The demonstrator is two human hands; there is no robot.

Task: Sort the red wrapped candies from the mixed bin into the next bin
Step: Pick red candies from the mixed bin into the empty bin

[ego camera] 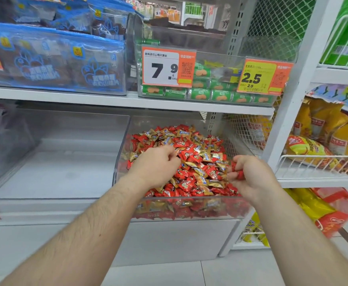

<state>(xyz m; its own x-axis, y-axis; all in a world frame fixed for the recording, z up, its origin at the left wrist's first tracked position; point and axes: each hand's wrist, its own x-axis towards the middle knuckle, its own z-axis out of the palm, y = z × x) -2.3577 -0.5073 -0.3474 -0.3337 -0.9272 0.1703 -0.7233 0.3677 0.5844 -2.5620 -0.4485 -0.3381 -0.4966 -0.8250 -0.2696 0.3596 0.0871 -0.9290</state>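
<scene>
A clear plastic mixed bin [189,211] on the lower shelf holds a heap of red wrapped candies [186,143] mixed with gold wrapped candies [202,150]. To its left stands another clear bin [51,200] with nothing visible inside. My left hand [155,167] is down in the heap at the bin's left side, fingers curled and pinching at a candy. My right hand [249,176] hovers over the bin's right front corner, holding several red candies [237,169] in its curled fingers.
The upper shelf carries blue snack bags [51,65] and a clear bin of green packets [208,93] with orange price tags. A white upright [292,104] borders the mixed bin's right side. Wire baskets of yellow bags [321,149] lie beyond it.
</scene>
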